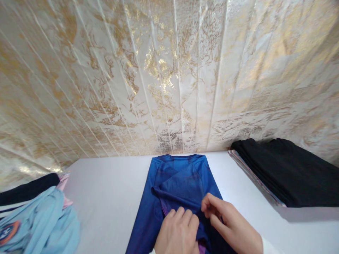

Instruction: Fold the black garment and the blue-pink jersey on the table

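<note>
A dark blue shirt (pixel 182 180) lies on the white table, its sides tucked inward and its neckline toward the back edge. One loose flap, perhaps a sleeve, crosses the middle, and purple fabric shows beneath it. My left hand (pixel 178 231) is closed with curled fingers over the lower middle of the shirt; its thumb is hidden. To its right, my right hand (pixel 231 222) pinches the flap's right end between bent fingers and thumb. The shirt's near end runs out of view.
At right stands a neat stack of folded clothes, with black garments (pixel 286 173) on top. A loose pile with a light blue shirt (pixel 45 222) and a black garment (pixel 29 188) sits at left. Behind the white table (pixel 106 197) rises a gold-patterned, shiny covering (pixel 164 77).
</note>
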`<state>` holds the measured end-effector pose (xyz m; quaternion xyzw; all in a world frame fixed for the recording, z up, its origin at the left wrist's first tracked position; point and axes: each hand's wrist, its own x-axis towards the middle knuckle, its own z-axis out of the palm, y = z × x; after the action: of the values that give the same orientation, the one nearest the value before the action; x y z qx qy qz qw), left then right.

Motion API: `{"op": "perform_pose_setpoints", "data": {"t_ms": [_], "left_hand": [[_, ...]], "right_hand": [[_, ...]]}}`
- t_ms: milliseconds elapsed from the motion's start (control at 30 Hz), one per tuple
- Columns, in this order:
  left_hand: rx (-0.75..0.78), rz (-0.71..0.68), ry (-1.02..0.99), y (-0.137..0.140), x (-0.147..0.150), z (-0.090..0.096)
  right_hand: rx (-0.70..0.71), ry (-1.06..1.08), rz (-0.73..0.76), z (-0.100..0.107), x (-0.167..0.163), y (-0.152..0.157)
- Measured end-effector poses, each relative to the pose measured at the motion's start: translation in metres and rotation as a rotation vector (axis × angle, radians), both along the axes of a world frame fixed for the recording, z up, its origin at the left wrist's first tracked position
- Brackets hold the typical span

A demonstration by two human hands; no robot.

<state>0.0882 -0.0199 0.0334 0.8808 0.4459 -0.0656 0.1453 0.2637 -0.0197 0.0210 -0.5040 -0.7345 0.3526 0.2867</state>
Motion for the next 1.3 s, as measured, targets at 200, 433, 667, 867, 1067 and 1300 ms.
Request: {"op": "perform_pose_setpoints", "data": {"t_ms": [200, 433, 667, 867, 1067, 1300], "left_hand": [[0.198, 0.130, -0.197, -0.002, -0.008, -0.008], [0.229, 0.122, -0.235, -0.001, -0.012, -0.004], [0.280, 0.000, -0.230, -0.005, -0.009, -0.014], [0.312, -0.097, -0.137, -0.008, -0.006, -0.032], [0.335, -0.180, -0.159, -0.010, -0.014, -0.038], [0.159, -0.072, -0.321, -0.009, -0.049, 0.009]], "right_hand": [[-0.009, -0.246, 0.236, 0.007, 0.013, -0.017], [-0.014, -0.314, 0.285, 0.009, 0.006, -0.016], [-0.064, -0.221, 0.260, 0.008, 0.013, -0.013], [-0.164, -0.138, 0.136, 0.013, 0.018, -0.009], [-0.021, -0.235, 0.318, 0.013, 0.018, -0.012], [0.128, -0.275, 0.291, 0.024, 0.006, -0.020]]}}
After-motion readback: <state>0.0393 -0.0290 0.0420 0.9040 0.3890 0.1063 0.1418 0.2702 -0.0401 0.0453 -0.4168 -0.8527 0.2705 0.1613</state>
